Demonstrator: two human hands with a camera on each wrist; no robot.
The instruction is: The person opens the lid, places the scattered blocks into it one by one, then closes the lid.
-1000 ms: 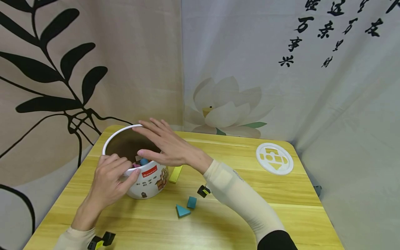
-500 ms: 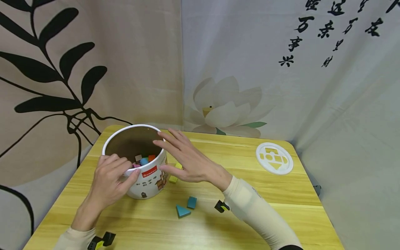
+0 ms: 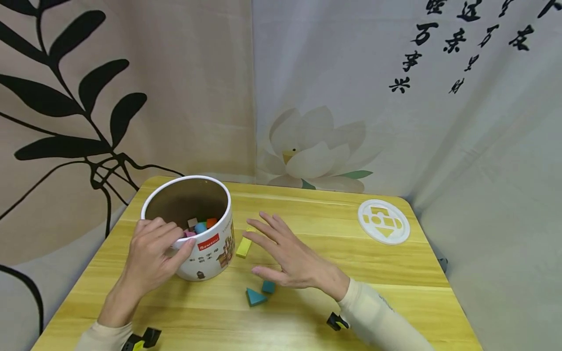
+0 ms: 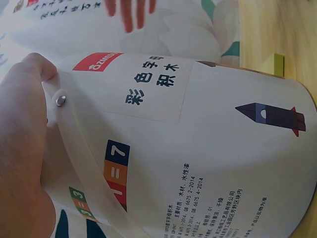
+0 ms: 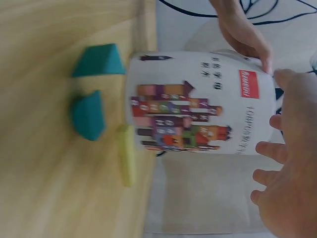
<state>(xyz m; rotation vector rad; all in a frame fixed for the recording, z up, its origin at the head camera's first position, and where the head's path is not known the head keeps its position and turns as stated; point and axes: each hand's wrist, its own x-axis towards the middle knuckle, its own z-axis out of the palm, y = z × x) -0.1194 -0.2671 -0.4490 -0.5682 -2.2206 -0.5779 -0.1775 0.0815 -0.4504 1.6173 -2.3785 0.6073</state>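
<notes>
My left hand (image 3: 153, 256) grips the near rim of a white printed bucket (image 3: 210, 258), thumb outside and fingers over the edge. Several coloured blocks (image 3: 200, 227) show at the bottom inside; the hand hides part of them. To the right of the bucket, my right hand (image 3: 291, 258) hovers over the table with fingers spread and nothing held. Beneath and beside it lie a yellow block (image 3: 243, 247), a small teal block (image 3: 268, 287) and a teal triangular block (image 3: 255, 297). In the right wrist view both teal blocks lie apart from the bucket (image 5: 188, 104).
A white round disc with cut-out shapes (image 3: 363, 226) lies at the table's back right. The wooden table (image 3: 333, 214) ends at a printed curtain (image 3: 325, 73) behind. A strap handle (image 4: 84, 153) hangs on the bucket's side in the left wrist view.
My right hand has moved from over the bucket's opening to the right and toward me, down over the table beside the blocks. The left hand keeps its grip on the rim.
</notes>
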